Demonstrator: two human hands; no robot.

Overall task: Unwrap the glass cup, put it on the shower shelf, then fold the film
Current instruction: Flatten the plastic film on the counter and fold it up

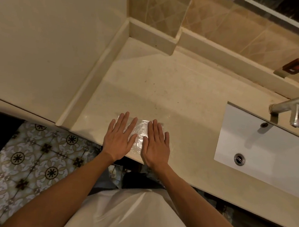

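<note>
A sheet of clear, crinkled film (139,136) lies flat on the beige counter (165,89), close to its front edge. My left hand (119,137) rests palm down on the film's left part, fingers spread. My right hand (156,142) lies palm down on its right part. Both hands are flat and grip nothing. The film shows between the two hands and just beyond the fingertips. No glass cup is in view.
A white rectangular sink (267,149) with a drain is set into the counter at the right, under a metal faucet (292,110). A raised ledge runs along the back wall. A patterned tile floor (25,157) lies below left.
</note>
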